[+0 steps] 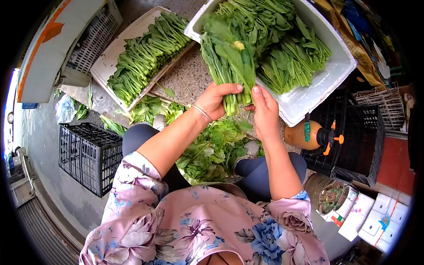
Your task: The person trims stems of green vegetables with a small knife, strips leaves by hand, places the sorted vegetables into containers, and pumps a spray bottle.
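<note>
A bunch of leafy green stalks [221, 66] is held upright over the near left edge of a white foam box [327, 84]. My left hand [216, 100] is wrapped round its lower stems, thumb on top. My right hand [264, 106] pinches more stems of the greens close beside it, its thumb near the left thumb. Small yellow flowers show among the leaves. Many more greens [287, 57] fill the foam box. To the left, a row of similar bunches [150, 57] lies on a white foam lid [104, 66].
Loose leaves [207, 152] are heaped between the knees. A black crate [88, 154] stands left, another black crate [360, 141] right, beside an orange spray bottle [304, 134]. A plastic bag [65, 109], a wire rack [384, 104] and white boxes [380, 221] lie further out.
</note>
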Available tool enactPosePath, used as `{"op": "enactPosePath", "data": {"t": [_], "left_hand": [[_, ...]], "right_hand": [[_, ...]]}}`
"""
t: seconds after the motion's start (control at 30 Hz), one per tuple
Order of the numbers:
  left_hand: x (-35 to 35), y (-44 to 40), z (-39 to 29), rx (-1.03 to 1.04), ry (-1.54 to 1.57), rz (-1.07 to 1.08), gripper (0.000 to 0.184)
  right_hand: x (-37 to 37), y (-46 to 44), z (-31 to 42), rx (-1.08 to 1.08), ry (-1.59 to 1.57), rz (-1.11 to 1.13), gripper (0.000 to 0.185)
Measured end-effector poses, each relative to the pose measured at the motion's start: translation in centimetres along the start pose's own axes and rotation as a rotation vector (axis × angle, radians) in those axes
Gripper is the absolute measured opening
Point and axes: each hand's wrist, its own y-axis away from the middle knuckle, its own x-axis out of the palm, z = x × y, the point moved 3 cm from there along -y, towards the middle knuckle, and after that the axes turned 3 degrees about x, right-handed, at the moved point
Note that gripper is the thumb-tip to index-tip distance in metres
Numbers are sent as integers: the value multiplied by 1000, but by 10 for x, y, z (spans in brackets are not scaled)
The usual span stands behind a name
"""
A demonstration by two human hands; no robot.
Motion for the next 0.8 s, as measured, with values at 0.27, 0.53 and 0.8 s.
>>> {"op": "enactPosePath", "data": {"t": [0.27,0.53,0.8], "left_hand": [[-1,0,1,-198,148,97,50],[2,-4,0,-112,110,107,51],[-3,-1,-2,-122,114,-57,29]], "right_hand": [[1,5,0,251,-175,106,36],[0,2,11,-225,360,-158,20],[-10,-6,3,57,-1,-120,19]]}}
